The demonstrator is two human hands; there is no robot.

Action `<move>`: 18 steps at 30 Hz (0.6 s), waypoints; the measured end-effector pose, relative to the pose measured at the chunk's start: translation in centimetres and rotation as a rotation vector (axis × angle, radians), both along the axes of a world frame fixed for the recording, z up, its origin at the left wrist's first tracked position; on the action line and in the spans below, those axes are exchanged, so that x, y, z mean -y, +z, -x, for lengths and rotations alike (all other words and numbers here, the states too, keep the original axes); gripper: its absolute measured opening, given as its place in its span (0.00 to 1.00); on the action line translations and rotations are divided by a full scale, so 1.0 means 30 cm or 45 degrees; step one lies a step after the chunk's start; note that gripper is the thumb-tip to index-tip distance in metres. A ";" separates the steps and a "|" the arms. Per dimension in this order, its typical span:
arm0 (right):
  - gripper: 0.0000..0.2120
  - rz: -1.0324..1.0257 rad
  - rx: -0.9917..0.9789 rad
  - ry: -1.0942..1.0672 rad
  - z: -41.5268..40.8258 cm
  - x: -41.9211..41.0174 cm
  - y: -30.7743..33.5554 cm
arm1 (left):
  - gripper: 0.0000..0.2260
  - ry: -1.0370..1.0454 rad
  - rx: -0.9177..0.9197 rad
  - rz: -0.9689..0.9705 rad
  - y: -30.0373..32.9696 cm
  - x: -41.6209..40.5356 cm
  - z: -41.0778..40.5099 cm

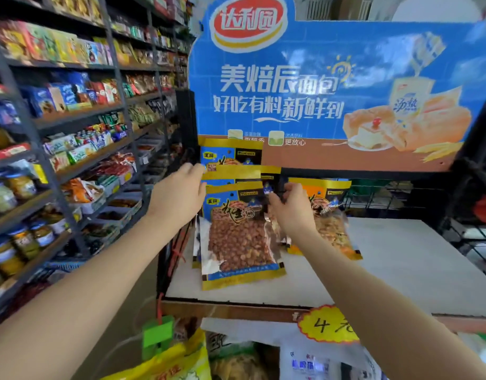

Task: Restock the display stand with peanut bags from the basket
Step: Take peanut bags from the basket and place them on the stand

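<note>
Blue peanut bag (240, 234) hangs front-most at frame centre, long axis vertical, top edge up at the hook rail, bottom edge touching the white shelf (400, 259). More blue bags (230, 153) stacked behind and above it; orange bag (329, 215) just right.

Right hand (292, 207) is at the front bag's upper right corner, fingers curled there, seemingly pinching the top edge, though the contact is partly hidden. Left hand (178, 193) sits just left of the bags, fingers relaxed, tips touching the rear bags' left edge. Right hand nearer the hang hole; likely seating the bag on the hook.

Shelf right of the bags is bare. Display stand header (346, 78) fills upper right. Grocery shelves (72, 119) left. Basket not clearly visible.
</note>
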State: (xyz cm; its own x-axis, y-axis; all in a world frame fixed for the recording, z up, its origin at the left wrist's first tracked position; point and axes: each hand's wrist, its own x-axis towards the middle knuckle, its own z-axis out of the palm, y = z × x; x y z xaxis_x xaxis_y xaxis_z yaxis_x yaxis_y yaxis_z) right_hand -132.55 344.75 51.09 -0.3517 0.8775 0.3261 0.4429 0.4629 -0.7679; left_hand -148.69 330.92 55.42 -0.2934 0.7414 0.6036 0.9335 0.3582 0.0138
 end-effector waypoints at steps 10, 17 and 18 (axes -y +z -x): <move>0.13 -0.425 0.607 -0.314 -0.399 0.278 0.026 | 0.06 -0.587 -0.443 0.394 -0.127 0.094 -0.308; 0.13 -0.427 0.783 -0.562 -0.899 0.549 -0.073 | 0.08 -1.018 -0.563 0.409 -0.224 0.116 -0.768; 0.13 -0.374 0.818 -0.596 -0.981 0.586 -0.107 | 0.10 -1.127 -0.586 0.380 -0.250 0.124 -0.845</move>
State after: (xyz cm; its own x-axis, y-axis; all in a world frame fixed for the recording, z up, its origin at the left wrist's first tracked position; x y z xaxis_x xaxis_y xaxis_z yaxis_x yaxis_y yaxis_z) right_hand -103.11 327.17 47.86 -0.1683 0.8895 0.4248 0.9477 0.2646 -0.1787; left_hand -123.35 327.21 47.91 0.6405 0.7167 0.2758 0.7565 -0.5271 -0.3871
